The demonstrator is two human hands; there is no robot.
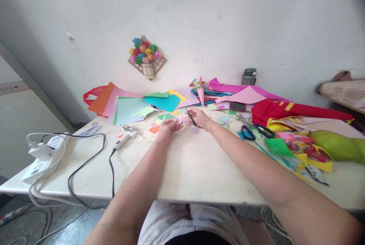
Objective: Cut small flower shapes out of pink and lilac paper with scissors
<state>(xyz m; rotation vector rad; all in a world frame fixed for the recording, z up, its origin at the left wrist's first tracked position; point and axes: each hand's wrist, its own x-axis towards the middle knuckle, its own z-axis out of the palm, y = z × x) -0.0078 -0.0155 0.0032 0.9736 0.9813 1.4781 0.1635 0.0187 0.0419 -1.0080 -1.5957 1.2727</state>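
In the middle of the table, my left hand (169, 127) pinches a small piece of lilac paper (179, 120) between thumb and fingers. Just to its right, my right hand (200, 118) is closed on a slim dark tool with a pointed tip (191, 118); its exact kind is too small to make out. Small coloured paper pieces (165, 116) lie scattered behind and around both hands. One lilac scrap (195, 131) rests on the table below the right hand. Behind the hands, a pink paper cone (200, 96) holds small coloured paper shapes.
A white glue gun (124, 139) lies at left, its black cord crossing the table near a power strip (45, 159). Large scissors (258, 131), paper scraps (306, 148) and red fabric (296, 112) occupy the right. Coloured sheets (131, 108) line the back by the wall.
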